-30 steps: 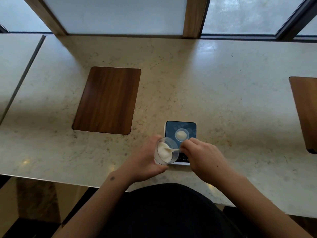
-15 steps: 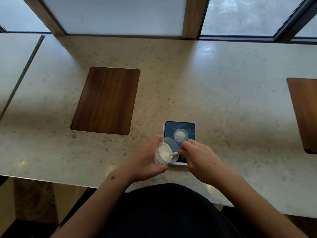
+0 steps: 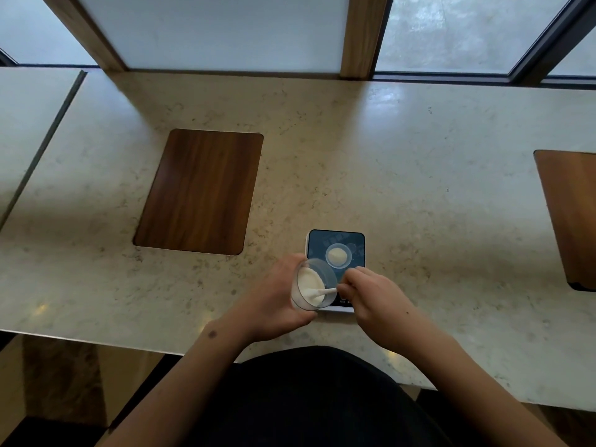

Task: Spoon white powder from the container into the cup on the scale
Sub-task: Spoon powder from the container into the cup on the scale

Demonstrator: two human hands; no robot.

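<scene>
We find the left hand with its fingers clamped round the clear container, tilted toward the right hand, whose fingers are pinched on the white spoon with its bowl sunk in the white powder. The cup, already holding some powder, stands on the scale just beyond, on the worktop. We judge the scooping step in hand; next, a level lift and short carry over the cup's rim without spilling.
</scene>
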